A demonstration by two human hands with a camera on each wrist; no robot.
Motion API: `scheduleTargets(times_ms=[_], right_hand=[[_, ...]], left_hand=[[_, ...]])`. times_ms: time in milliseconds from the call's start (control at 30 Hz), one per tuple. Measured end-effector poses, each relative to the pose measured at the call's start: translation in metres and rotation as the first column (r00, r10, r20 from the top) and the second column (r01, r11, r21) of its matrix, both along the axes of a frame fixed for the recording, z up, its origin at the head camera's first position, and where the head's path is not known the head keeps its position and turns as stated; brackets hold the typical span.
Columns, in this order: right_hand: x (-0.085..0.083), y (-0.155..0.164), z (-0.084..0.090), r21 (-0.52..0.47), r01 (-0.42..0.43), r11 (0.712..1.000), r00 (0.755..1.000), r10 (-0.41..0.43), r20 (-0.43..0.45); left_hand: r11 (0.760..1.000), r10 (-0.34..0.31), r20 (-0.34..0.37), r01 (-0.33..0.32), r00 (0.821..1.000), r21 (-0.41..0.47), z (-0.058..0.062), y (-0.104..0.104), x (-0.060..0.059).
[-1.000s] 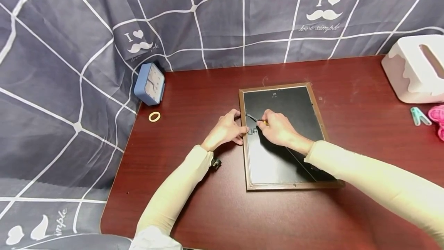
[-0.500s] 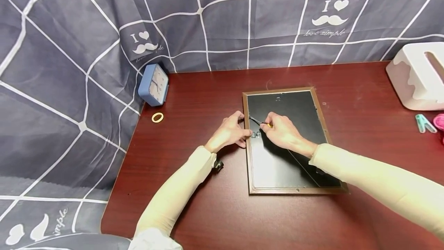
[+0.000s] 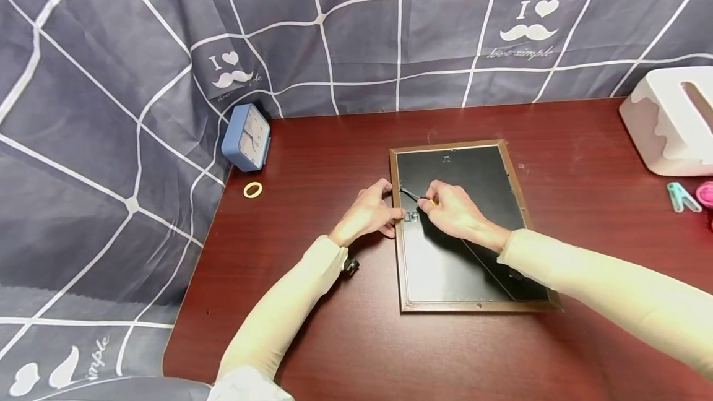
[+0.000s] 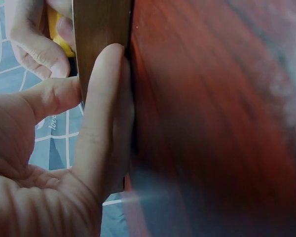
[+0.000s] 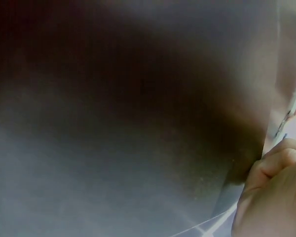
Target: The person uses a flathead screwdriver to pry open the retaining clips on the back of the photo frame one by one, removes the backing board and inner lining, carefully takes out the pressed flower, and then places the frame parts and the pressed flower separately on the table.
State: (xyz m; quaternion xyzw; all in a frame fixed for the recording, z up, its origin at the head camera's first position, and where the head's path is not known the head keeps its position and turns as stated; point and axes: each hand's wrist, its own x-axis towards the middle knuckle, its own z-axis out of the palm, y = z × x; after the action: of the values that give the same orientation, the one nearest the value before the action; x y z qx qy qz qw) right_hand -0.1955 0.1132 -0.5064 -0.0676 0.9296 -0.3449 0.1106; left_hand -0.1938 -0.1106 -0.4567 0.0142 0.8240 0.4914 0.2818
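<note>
A picture frame (image 3: 402, 268) lies on the table with its black backing board (image 3: 473, 169) facing up. My left hand (image 3: 367, 210) holds the frame's left side, thumb on the top edge; in the left wrist view the index finger (image 4: 99, 98) lies along the outer side. My right hand (image 3: 455, 212) grips a screwdriver with a yellow handle (image 4: 54, 29), mostly hidden in the fist. Its metal shaft (image 3: 410, 194) slants to the inner left edge of the frame, just above a small metal hanger (image 3: 411, 216). The right wrist view mostly shows the dark board (image 5: 113, 148), blurred.
At the back left stands a blue clock (image 3: 246, 138), with a pale yellow ring (image 3: 252, 190) in front. To the right are a white tissue box (image 3: 671, 119), a mint clip (image 3: 682, 197) and something pink (image 3: 706, 195). A grey checked curtain (image 3: 362, 36) hangs behind the table (image 3: 312, 153).
The head view shifted slightly between one second and half a second ago. Both hands, the screwdriver and the frame keep nearly the same places relative to each other.
</note>
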Motion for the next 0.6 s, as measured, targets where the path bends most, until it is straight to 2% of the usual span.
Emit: scheduleTargets(times_ms=[233,600], right_hand=[[0.0,0.0016,0.003,0.006,-0.003,1.0,1.0,0.003,0.006],[0.0008,0.0012,0.0,-0.014,-0.004,1.0,1.0,0.004,-0.006]], left_hand=[[1.0,0.008,0.002,-0.008,1.0,0.02,0.0004,-0.0003,-0.0005],[1.0,-0.007,-0.003,0.007,1.0,0.001,-0.0005,-0.0017,-0.0002]])
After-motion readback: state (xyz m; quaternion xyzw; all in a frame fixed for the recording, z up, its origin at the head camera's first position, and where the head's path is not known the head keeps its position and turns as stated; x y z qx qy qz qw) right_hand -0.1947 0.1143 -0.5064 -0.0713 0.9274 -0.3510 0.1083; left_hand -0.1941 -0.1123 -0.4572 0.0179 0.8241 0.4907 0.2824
